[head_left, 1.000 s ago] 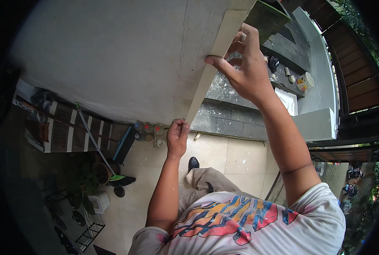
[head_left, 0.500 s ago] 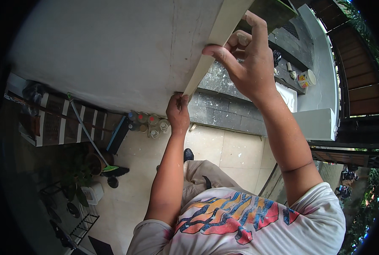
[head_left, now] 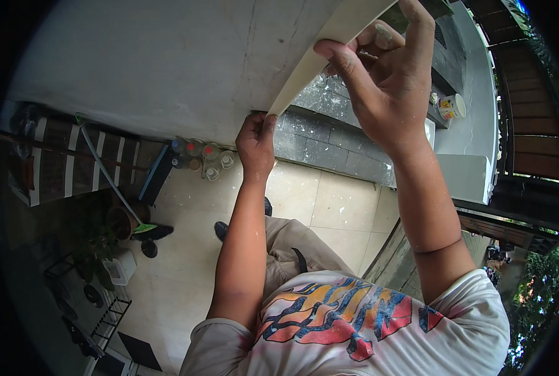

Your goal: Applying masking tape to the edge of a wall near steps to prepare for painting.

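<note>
A long, pale, flat strip [head_left: 304, 70] slants along the edge of the grey wall [head_left: 167, 69], its upper end running out at the top of the view. Its lower end is pinched between the thumb and bent fingers of my left hand [head_left: 256, 145]. Higher up, my right hand [head_left: 392, 94] grips the strip, thumb on the near face and fingers curled behind its right edge. Whitish smears mark a finger of that hand. What the strip is made of, I cannot tell.
Grey tiled steps [head_left: 329, 141] spotted with white lie beyond the strip. A white tub [head_left: 450, 106] stands on a ledge at right. Several bottles [head_left: 195, 149] line the wall's foot. At left are a green broom [head_left: 143, 228], a potted plant [head_left: 98, 263] and a white container [head_left: 120, 268].
My right hand has moved up and to the right, still on the strip. My left hand has risen slightly with the lower end. The whole view has shifted a little.
</note>
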`<state>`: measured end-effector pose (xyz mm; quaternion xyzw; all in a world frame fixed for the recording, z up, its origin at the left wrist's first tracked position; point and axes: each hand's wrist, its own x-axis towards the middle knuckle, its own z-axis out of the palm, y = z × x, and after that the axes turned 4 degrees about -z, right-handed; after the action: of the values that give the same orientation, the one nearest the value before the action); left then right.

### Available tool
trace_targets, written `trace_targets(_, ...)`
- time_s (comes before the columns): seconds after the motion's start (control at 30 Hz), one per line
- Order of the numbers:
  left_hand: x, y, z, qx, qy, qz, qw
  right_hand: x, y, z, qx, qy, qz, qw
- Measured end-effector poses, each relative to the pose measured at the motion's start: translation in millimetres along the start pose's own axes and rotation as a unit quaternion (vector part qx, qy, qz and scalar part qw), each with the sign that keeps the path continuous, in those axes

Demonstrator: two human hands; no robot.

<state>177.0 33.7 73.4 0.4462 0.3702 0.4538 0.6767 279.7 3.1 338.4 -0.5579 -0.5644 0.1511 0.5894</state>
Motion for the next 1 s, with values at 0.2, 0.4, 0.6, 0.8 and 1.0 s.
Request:
trace_targets(0.2,-1.8,-0.3,9.4,-0.013,0.016,0.024,0.999,46.9,83.9,-1.3,0.241,-0.106,-0.478,0.838)
trace_targets(0.4,-2.3,1.9,14.7,0.021,0.027,0.049,0.998,47.0,84.8,0.6,0.25,-0.094,-0.48,0.836)
trace_targets(0.6,-2.8,0.2,11.1,0.035,0.053,0.049,0.997,-14.7,50.9,-12.0,-0.06,-0.055,-0.117,0.99)
trace_targets(0.8,-1.5,-1.0,19.1,0.018,0.054,0.037,0.998,-26.8,64.1,-12.2,-0.062,-0.048,-0.086,0.993)
trace_targets(1.0,1.1,-4.2,17.7,0.007,0.055,0.03,0.998,-29.3,65.4,-7.2,-0.118,-0.048,-0.096,0.987)
